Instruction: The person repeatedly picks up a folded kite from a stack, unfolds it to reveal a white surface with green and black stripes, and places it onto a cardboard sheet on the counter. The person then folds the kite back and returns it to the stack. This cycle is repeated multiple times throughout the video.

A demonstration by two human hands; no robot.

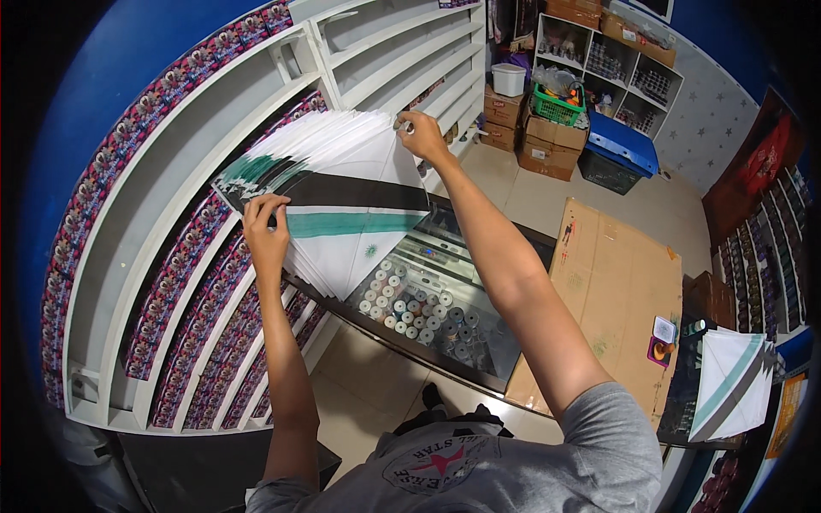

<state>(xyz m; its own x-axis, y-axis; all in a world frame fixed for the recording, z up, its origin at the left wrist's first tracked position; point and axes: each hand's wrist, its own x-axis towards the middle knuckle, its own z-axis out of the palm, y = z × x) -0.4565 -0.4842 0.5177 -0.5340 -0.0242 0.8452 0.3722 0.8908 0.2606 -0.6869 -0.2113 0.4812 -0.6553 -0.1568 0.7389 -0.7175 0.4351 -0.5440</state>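
Between left grip [266, 226] and right grip [422, 138]: striped sheets [355, 191].

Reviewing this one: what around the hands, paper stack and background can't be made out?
All in the head view:
Lower sheets' faces in the paper stack: hidden by the sheet on top.
Whether the right hand grips one sheet, several or none: too small.
Part of the glass case: covered by the stack and right forearm.
Contents of the green basket: too small.
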